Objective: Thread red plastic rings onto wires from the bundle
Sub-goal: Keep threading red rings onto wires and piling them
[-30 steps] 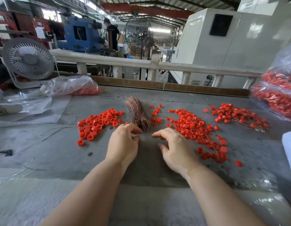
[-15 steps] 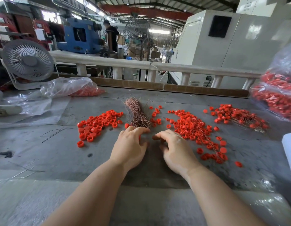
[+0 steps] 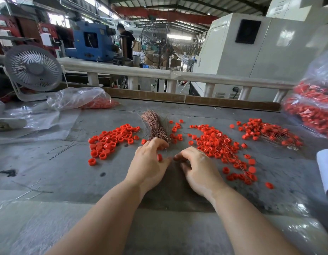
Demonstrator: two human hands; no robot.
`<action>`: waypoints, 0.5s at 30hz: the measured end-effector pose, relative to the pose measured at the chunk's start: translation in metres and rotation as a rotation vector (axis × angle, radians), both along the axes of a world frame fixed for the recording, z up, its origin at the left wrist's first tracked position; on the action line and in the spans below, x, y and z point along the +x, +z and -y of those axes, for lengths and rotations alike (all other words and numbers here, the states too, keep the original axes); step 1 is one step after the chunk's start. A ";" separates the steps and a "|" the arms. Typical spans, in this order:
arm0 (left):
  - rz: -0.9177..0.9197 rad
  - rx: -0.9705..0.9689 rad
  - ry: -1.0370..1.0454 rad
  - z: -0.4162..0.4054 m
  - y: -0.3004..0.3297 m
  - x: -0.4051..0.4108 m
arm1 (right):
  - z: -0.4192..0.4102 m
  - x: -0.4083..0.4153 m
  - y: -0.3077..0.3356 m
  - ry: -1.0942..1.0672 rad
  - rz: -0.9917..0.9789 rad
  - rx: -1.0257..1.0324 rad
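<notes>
A bundle of thin copper-coloured wires [image 3: 155, 126] lies on the grey table [image 3: 67, 173], its near end just beyond my left fingers. My left hand [image 3: 150, 162] pinches one red ring [image 3: 159, 157] between thumb and fingers. My right hand [image 3: 198, 166] has its thumb and forefinger pinched together right beside that ring, seemingly on a single wire too thin to make out. Loose red rings [image 3: 111, 140] lie in a pile to the left. More rings mixed with wires [image 3: 214, 142] are spread to the right.
Rings strung on wires [image 3: 269, 133] are heaped at the far right. A full plastic bag of red parts [image 3: 315, 111] stands beyond them, and another bag [image 3: 82, 100] lies at the back left. A white fan [image 3: 32, 69] and a white roll [image 3: 326, 168] flank the table.
My left hand has shifted right toward the wire bundle's near end, and a red ring now shows in its fingers. Both hands' fingertips have closed in on each other.
</notes>
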State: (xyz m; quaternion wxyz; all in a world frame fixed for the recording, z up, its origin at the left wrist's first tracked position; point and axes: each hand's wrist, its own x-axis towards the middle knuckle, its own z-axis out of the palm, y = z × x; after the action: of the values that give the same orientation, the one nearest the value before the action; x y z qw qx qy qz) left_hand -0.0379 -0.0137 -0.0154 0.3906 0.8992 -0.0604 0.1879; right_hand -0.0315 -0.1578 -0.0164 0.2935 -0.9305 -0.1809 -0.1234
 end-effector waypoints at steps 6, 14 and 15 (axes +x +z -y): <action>0.033 0.031 0.047 -0.002 0.001 0.002 | -0.001 0.000 0.000 0.003 0.013 0.023; 0.063 -0.018 0.023 0.001 0.009 -0.006 | -0.003 -0.004 0.006 0.030 0.076 0.206; 0.056 -0.019 0.009 0.001 0.010 -0.007 | -0.004 -0.005 0.008 0.065 0.076 0.221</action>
State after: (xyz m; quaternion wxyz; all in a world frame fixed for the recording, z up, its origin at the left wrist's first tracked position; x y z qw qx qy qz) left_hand -0.0450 -0.0148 -0.0055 0.3966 0.8900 -0.0653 0.2152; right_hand -0.0369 -0.1541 -0.0088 0.3911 -0.8808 -0.2072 -0.1680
